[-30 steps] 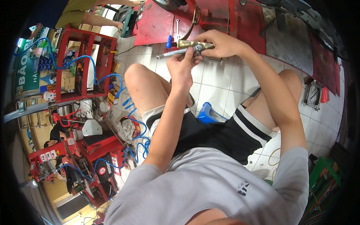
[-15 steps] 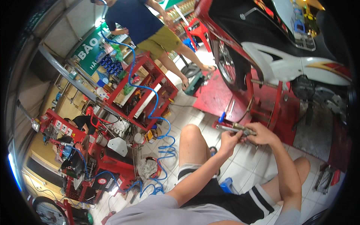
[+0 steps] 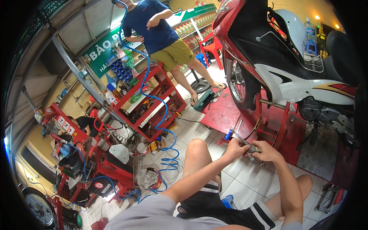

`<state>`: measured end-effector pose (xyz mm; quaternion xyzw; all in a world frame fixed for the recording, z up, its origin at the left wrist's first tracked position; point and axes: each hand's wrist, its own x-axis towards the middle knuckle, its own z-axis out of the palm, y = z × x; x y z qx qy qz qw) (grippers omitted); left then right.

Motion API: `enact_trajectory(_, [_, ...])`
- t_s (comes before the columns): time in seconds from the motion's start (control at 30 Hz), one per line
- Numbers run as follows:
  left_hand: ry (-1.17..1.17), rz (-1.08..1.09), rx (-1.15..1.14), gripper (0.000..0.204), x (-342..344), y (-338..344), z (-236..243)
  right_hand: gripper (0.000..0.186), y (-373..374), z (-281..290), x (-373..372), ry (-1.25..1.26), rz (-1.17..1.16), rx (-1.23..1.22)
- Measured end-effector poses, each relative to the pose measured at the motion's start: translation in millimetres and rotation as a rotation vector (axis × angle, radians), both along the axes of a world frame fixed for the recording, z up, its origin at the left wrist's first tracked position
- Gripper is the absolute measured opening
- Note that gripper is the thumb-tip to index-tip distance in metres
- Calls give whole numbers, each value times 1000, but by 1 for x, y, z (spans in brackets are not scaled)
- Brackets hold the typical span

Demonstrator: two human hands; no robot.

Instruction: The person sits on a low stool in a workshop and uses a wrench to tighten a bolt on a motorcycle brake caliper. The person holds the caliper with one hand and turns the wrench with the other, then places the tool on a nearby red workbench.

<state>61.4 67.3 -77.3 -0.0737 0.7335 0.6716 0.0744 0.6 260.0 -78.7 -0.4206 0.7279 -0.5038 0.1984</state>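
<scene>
In front of my knees, my left hand [image 3: 237,149] is closed around a slim silver metal part [image 3: 252,149], its fingers curled. My right hand [image 3: 267,151] grips the same part from the other side, thumb and fingers pinched together near its middle. The part slants, with one long end pointing up and left; its exact kind is too small to make out. Just beyond my hands, a blue-handled tool [image 3: 229,135] and a metal wrench [image 3: 240,124] rest at the edge of the red lift platform [image 3: 218,113].
A red and white motorbike [image 3: 283,80] stands on the platform. Another person [image 3: 151,28] stands beyond a red tool cart [image 3: 151,103]. A coiled blue air hose [image 3: 168,163] hangs down to the tiled floor at left. A red machine [image 3: 111,165] is further left.
The view has tilted up, so more of the motorbike and the standing person shows. My hands stay together on the metal part, which now slants more steeply. The person's raised arm has bent inward.
</scene>
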Motion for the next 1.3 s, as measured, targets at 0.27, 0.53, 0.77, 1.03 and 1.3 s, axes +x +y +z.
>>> enact_trajectory(0.27, [-11, -95, -176, 12, -15, -6, 10, 33, -2, 4, 3, 52, -39, 15])
enact_trajectory(0.53, [-34, -153, -220, 13, -18, -2, 27, 32, -2, -1, 1, 23, -31, 21])
enact_trajectory(0.77, [-7, -209, -297, 15, -22, -3, 34, 34, -4, 0, 2, -12, -23, -20])
enact_trajectory(1.03, [5, -281, -345, 15, -25, -2, 48, 31, -6, -7, -1, -26, -2, -42])
enact_trajectory(1.3, [86, -280, -393, 12, -21, 3, 55, 34, -4, -2, 1, 60, -57, 12])
